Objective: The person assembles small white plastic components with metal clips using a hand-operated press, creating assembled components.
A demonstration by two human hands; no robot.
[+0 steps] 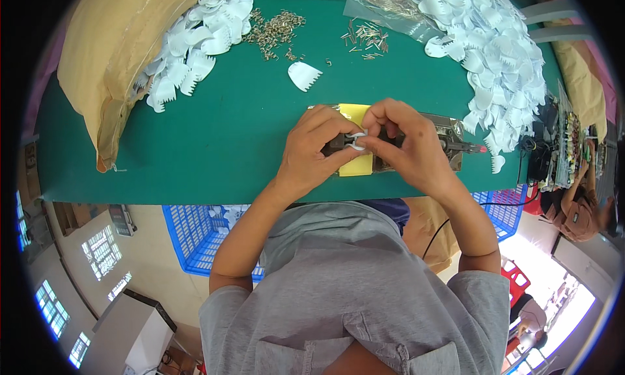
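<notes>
My left hand (317, 145) and my right hand (415, 144) meet over a dark metal fixture (454, 142) on the green table. Both pinch a small white plastic piece (357, 142) between thumb and fingers, which cover most of it. Under it, a yellow pad (355, 167) wraps across the fixture. Beyond my hands lies a single white toothed plastic piece (304, 76), shaped like half of a hair claw. A loose heap of small bent metal bits (275, 31), perhaps springs, sits farther back, with thin metal pins (369, 38) to its right.
White toothed pieces pile up at the back left (189, 49) and right (501, 69). A brown sack (107, 69) stands on the left, a clear plastic bag (381, 7) at the back. Below the table edge are blue crates (189, 241). Other people (579, 212) are at far right.
</notes>
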